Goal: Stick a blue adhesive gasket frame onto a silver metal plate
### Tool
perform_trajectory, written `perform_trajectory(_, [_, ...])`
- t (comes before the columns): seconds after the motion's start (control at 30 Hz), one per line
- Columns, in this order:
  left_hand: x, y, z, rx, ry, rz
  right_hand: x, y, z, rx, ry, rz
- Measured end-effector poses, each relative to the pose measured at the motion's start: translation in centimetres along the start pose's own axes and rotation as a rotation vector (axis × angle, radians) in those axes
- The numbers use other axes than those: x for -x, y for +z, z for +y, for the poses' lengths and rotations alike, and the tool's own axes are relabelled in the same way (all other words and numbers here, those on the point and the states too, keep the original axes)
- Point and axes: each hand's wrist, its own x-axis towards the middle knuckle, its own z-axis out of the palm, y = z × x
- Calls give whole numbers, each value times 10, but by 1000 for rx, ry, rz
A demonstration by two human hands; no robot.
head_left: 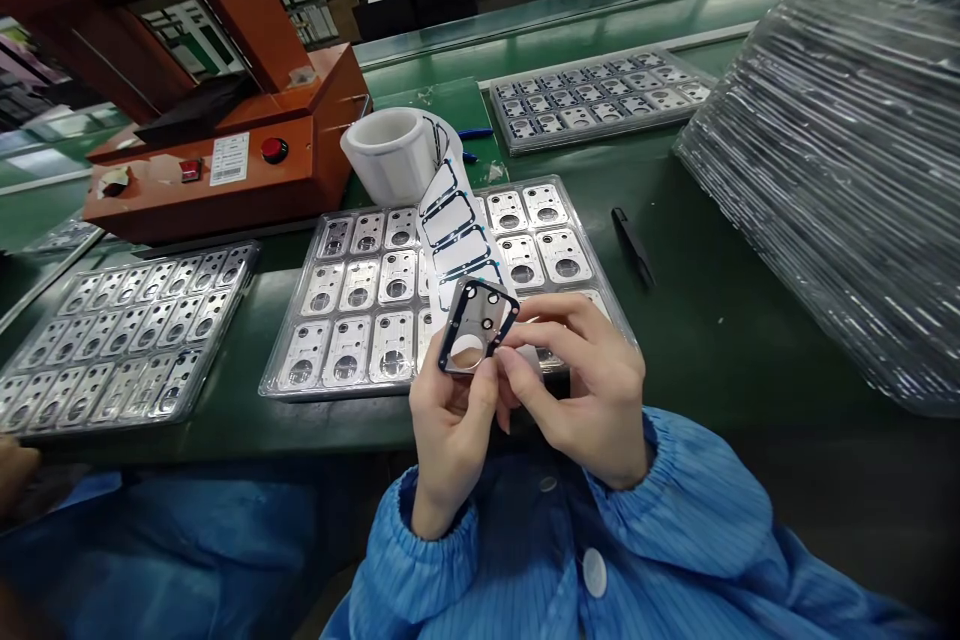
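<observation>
A small metal plate [475,320] with a black gasket round its edge and a large round hole is tilted up in front of me. My left hand [455,420] grips it from below, thumb on its lower edge. At its right edge, my right hand [574,375] pinches with thumb and fingertips; the pinch point is partly hidden. Behind the plate hangs a strip of white backing paper [459,230] bearing black frame-shaped stickers, running from a white roll [390,155]. Under the strip, a clear tray [375,390] carries rows of bare metal plates.
An orange press machine [225,160] stands at the back left. More trays of plates lie left [120,335] and at the back [592,95]. Black tweezers [634,247] rest right of the middle tray, before a tall stack of clear trays [832,160]. A co-worker's sleeve [172,550] shows lower left.
</observation>
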Motion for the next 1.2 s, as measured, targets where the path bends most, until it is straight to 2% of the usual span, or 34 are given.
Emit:
perform_trajectory(0.27, [1,1,1,2,-1,-14,1,1,0,74,-64,28])
perform_trajectory(0.6, [-1,4,4,-148,27,82,1,3,0,65,-86,1])
perform_trajectory(0.8, [0,4,2,-268,68,201,3,4,1,57,-94,-2])
perform_trajectory(1.03, [2,2,-3,-354,102,226,4,4,1,79,-79,-29])
perform_trajectory(1.2, [1,3,-1,-321,90,239,5,4,3,100,-81,-17])
